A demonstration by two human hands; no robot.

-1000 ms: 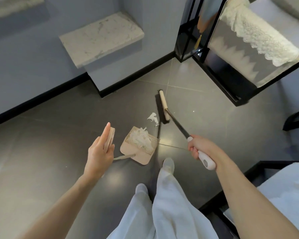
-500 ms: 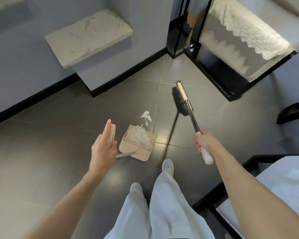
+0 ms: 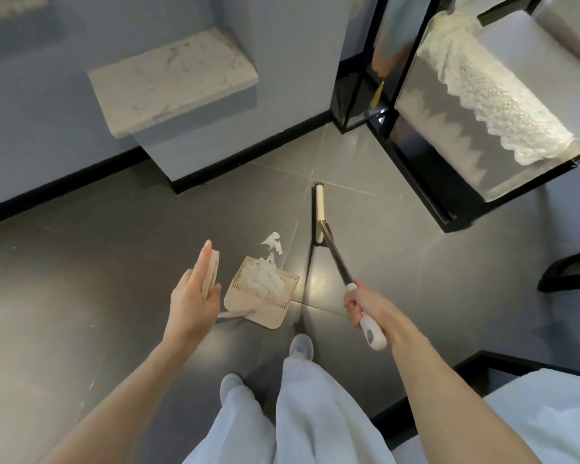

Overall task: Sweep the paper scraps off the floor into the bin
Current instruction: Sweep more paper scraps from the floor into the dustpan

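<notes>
- Bottom centre: two legs in pale trousers and two grey shoes, one ahead of the other.
- Left hand, centre left: fingers straight and together, with the flat beige grip of one dustpan pinched between thumb and fingers.
- Right hand, centre right: fingers curled fully round the white handle of one broom.
- The dustpan sits flat on the floor just ahead of the shoes and holds one heap of white paper scraps.
- One loose scrap lies on the floor just beyond the pan's mouth, between the pan and the broom head.
- The broom head is on the floor, right of the scrap and not touching it.
- Surface: dark grey glossy tiles with thin joints and light glare.
- Room, upper frame: pale grey wall with black skirting; one marble-topped ledge, upper left; one black-framed cabinet, upper right, draped with one lace cloth.
</notes>
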